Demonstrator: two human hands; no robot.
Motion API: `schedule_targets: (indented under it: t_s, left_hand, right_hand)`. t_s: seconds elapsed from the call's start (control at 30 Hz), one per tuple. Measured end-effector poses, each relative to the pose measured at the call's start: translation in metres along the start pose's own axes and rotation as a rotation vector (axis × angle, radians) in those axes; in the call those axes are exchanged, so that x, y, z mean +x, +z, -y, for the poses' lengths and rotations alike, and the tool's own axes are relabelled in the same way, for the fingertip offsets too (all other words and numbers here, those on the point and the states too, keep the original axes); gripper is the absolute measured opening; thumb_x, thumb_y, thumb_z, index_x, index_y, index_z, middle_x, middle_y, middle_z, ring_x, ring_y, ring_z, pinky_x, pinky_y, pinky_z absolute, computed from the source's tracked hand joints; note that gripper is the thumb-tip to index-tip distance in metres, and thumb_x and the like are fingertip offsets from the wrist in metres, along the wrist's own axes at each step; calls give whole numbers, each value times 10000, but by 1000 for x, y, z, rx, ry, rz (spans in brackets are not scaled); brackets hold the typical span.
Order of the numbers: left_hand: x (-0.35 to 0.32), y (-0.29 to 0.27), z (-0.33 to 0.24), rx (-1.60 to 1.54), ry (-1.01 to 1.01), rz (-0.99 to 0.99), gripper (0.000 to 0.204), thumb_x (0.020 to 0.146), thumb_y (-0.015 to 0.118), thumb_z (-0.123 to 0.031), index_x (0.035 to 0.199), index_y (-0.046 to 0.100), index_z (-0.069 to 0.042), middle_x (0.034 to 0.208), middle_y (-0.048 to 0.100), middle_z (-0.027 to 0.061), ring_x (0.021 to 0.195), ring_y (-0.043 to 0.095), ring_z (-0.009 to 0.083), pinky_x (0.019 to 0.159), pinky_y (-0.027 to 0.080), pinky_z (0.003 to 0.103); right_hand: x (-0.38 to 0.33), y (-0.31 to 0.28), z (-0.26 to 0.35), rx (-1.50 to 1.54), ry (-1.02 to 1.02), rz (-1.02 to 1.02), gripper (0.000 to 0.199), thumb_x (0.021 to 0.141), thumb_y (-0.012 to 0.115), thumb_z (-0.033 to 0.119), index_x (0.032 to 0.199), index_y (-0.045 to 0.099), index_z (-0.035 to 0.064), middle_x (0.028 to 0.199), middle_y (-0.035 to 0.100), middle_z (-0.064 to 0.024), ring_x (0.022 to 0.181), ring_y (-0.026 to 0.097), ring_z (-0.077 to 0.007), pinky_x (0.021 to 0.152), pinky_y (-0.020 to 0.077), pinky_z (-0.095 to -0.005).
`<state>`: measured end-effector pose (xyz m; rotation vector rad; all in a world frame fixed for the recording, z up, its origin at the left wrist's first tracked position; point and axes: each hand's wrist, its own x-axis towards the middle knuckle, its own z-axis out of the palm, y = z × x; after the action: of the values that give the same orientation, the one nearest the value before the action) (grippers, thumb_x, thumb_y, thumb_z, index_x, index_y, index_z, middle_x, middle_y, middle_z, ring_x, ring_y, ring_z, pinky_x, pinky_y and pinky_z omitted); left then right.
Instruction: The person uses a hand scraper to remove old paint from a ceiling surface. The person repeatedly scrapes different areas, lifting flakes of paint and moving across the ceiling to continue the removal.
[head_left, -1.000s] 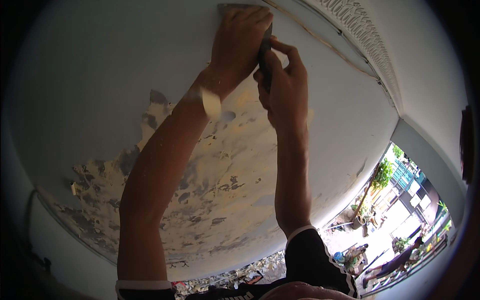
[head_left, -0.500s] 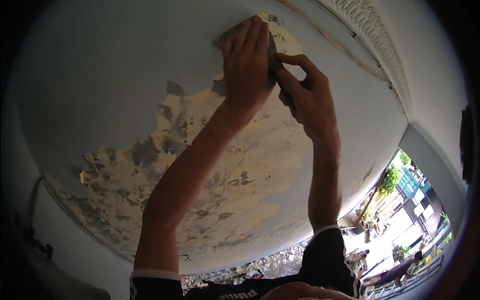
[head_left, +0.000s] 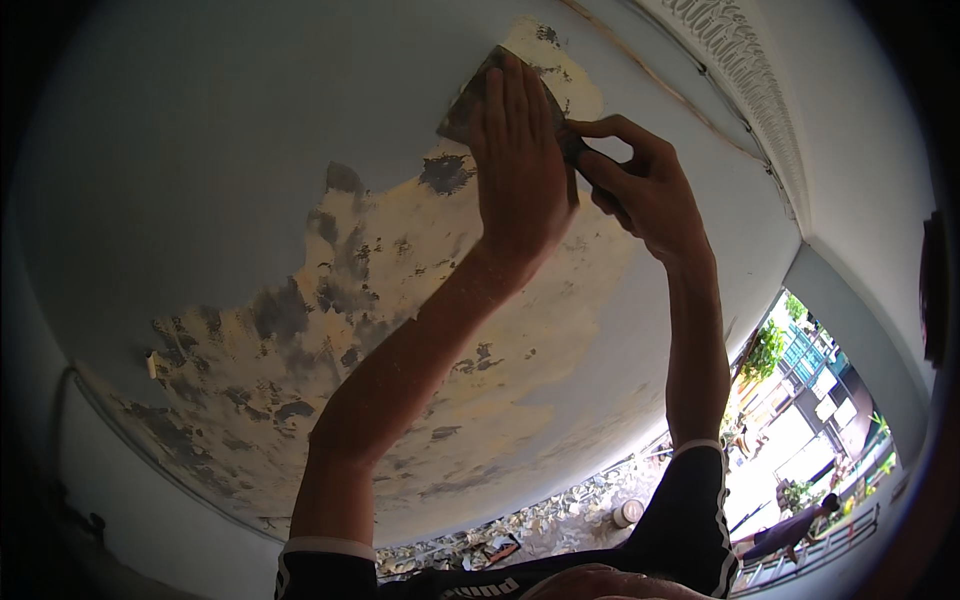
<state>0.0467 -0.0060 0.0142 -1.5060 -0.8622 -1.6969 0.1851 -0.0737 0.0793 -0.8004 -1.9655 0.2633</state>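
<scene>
A wide scraper [head_left: 461, 113] with a dark, worn blade lies against the grey painted wall [head_left: 220, 140], its edge at the border between the grey coat and a bared patch [head_left: 420, 260]. That patch is cream with dark blotches and ragged edges. My left hand [head_left: 522, 160] presses flat on the blade, fingers stretched out and side by side. In my right hand [head_left: 645, 185] is the scraper's dark handle, gripped between thumb and fingers.
Flaked paint debris [head_left: 540, 535] covers the ground below, with a round tub [head_left: 628, 513] among it. A cable [head_left: 690, 105] runs beside ornate moulding [head_left: 735, 50] at upper right. Through an opening at right are plants [head_left: 765, 350], a person [head_left: 800, 527] and a ladder [head_left: 820, 555].
Both hands and the scraper have moved right and slightly down along the wall. A dark spot left of the blade is now uncovered, and the tub has come into sight.
</scene>
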Motion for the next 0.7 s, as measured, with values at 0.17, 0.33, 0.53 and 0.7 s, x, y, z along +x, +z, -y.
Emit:
schedule_targets:
  t_s: [0.17,0.33,0.53,0.7]
  left_hand:
    - [-1,-2,5,0,12,12,759,919,654,-123,1521,277,145,1593,261,341,1523,237,429,1213,244,544]
    - [6,-8,12,93,13,-45,732,943,644,-140,1514,291,151,1592,278,328,1511,269,428,1204,264,538]
    - [-3,2,-3,31,27,-22,745,938,683,-179,1489,315,162,1565,320,334,1497,297,435,1194,283,541]
    - [10,-14,24,76,44,-47,879,847,751,-92,1539,245,102,1596,259,297,1526,225,410,1229,249,549]
  right_hand:
    - [-5,1,5,-38,53,-14,302,959,690,157,1250,707,74,579,562,25,507,495,-19,442,331,-206]
    - [2,9,16,-24,15,15,306,952,701,154,1246,707,70,588,580,15,509,501,-14,436,336,-203]
    - [-3,6,3,-4,23,-12,309,953,707,167,1242,700,57,594,572,22,515,480,-13,436,334,-215]
    - [6,19,11,32,-49,11,303,961,701,177,1234,703,45,596,570,22,521,483,-20,444,336,-209]
